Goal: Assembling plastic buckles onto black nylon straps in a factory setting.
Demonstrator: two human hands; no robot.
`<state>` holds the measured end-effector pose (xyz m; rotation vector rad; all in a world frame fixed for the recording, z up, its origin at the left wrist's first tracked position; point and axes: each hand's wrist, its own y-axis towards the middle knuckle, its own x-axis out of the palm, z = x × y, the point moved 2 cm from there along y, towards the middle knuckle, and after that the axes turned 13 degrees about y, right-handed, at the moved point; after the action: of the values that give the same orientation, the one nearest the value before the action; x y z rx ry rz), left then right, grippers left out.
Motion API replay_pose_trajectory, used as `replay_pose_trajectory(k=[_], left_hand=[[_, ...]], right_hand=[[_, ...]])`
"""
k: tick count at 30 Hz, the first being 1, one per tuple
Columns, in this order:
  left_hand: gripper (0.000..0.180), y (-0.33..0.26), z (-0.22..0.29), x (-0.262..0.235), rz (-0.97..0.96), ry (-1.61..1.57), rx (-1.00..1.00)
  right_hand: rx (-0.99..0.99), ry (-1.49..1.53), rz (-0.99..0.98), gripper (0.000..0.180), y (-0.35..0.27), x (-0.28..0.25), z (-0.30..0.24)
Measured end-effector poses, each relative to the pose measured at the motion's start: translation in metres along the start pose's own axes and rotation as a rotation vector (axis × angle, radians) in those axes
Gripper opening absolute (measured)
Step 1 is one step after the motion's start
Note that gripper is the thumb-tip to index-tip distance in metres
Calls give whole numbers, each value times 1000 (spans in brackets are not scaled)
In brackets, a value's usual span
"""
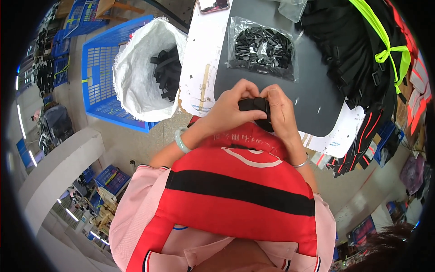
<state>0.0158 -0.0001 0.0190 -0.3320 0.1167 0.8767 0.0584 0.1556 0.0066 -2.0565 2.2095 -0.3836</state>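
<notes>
Both my hands meet at the near edge of the table, closed round a black webbing strap that looks folded over. My left hand pinches it from the left, thumb along its lower side. From the other side my right hand grips it, thumb on top, and a dark end hangs below the fingers. Whether a buckle sits on the strap is hidden by my fingers. Just beyond lies a clear plastic bag of small black plastic buckles, on a dark grey board.
Left of the table, a white woven sack holding black straps stands in a blue plastic crate. A phone lies at the table's far edge. Black strapped pieces, bound with a neon-yellow tie, are heaped at the right.
</notes>
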Motion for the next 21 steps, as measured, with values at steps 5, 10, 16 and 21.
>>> replay_pose_trajectory(k=[5, 10, 16, 21], left_hand=[[24, -9, -13, 3, 46, -140, -124], [12, -9, -5, -9, 91, -318, -163], [22, -25, 16, -66, 243, -213, -256], [22, -69, 24, -201, 732, -682, 270]], right_hand=[[-59, 67, 22, 38, 8, 13, -2], [-121, 36, -74, 23, 13, 21, -10], [-252, -400, -205, 32, 13, 26, -27], [-108, -376, -275, 30, 9, 13, -13]])
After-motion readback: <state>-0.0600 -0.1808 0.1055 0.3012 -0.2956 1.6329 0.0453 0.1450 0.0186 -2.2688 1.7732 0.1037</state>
